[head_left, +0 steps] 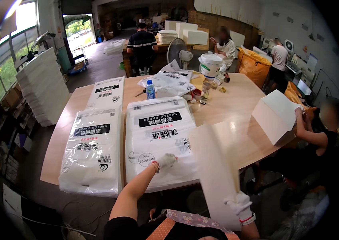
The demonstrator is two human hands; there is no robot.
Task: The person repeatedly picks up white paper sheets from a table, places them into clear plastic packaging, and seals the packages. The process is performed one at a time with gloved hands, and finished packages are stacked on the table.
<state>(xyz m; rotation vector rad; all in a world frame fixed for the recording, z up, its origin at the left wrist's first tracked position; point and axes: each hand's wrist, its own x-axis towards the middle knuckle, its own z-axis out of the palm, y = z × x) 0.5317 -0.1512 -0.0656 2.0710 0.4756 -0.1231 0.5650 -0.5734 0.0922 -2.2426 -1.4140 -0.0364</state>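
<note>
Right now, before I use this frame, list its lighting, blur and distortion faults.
Head view: daylight partly washes out the doorway; head view: the left plastic package catches shiny glare; head view: the white paper in the right hand looks smeared, probably by motion; head view: the table bows at its near edge, and the corners go black.

The centre clear pack (159, 146) bears white lettering on a black band (160, 119), large black characters, a small red line and circled print (146, 159) near left. The left clear pack (87, 158) repeats this, with a rounded black emblem (103, 167) near. Print on the blue bottle (150, 90) and white bucket (210, 67) is too small.
</note>
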